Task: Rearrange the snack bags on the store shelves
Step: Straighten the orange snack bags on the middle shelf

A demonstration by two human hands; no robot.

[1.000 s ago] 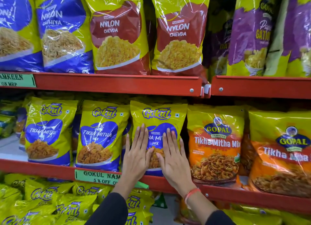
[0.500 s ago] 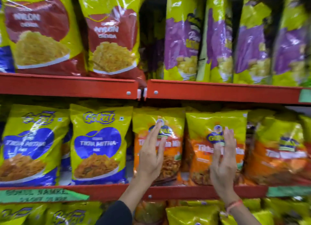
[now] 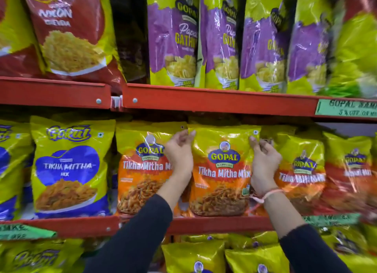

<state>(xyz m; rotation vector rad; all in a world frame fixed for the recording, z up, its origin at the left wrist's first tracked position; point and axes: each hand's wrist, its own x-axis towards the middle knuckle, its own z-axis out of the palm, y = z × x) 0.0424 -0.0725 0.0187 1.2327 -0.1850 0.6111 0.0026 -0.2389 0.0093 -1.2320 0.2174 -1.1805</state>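
Observation:
A yellow and orange Gopal Tikha Mitha Mix bag (image 3: 222,170) stands upright on the middle red shelf (image 3: 214,223). My left hand (image 3: 179,152) pinches its upper left corner. My right hand (image 3: 264,160) pinches its upper right edge. A second Gopal bag (image 3: 140,170) stands to the left, partly behind my left hand. More of them (image 3: 302,170) stand to the right. A blue and yellow Gokul Tikha Mitha bag (image 3: 69,166) is further left.
The upper red shelf (image 3: 204,99) carries purple Gopal Papdi Gathiya bags (image 3: 173,38) and a red Nylon Chevda bag (image 3: 67,38). Yellow bags (image 3: 195,256) fill the shelf below. Green price labels (image 3: 344,107) hang on the shelf edges.
The view shifted right from the Gokul bags to the Gopal bags. Both hands rose from flat and open to pinching the top corners of one Gopal bag.

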